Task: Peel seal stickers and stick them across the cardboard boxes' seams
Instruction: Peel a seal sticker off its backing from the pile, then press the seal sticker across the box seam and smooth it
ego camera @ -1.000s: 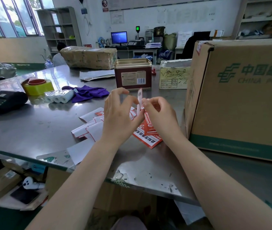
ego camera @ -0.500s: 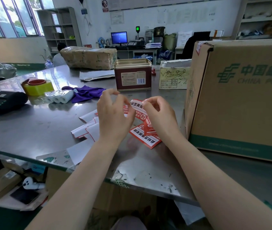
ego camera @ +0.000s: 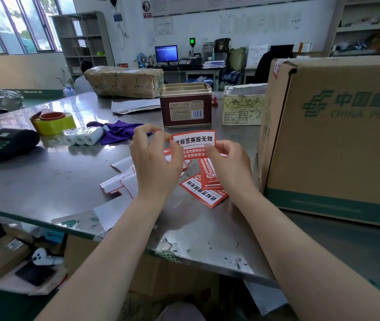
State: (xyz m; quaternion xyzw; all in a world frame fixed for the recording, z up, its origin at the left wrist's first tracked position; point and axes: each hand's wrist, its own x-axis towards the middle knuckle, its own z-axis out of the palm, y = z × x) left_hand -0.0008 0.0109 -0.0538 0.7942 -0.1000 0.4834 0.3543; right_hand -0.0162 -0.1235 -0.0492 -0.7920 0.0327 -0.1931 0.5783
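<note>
- Left hand (ego camera: 155, 163) pinched the left edge of a thin red-and-white rectangular paper seal sticker (ego camera: 194, 142); right hand (ego camera: 228, 163) pinched its lower right edge. Both held it raised above the surface, printed face toward the camera.
- Two-hand hold at opposite edges probably kept the limp sheet flat so backing could be picked apart; whether the backing was off, can't tell.
- Loose pile of red-and-white seal stickers (ego camera: 204, 193) lay flat on the surface just below the hands, within easy reach.
- White curled backing strips (ego camera: 119, 181) lay left of the pile, likely discards pushed aside.
- Large brown corrugated cardboard box with green print (ego camera: 337, 140) stood upright on the right, near the right hand; a red sticker already showed at its top corner.
- Grey brushed-metal surface (ego camera: 45, 181) smooth, reflective, scuffed at the near edge.
- Dark red rectangular metal tin (ego camera: 185, 105) stood open behind the hands.
</note>
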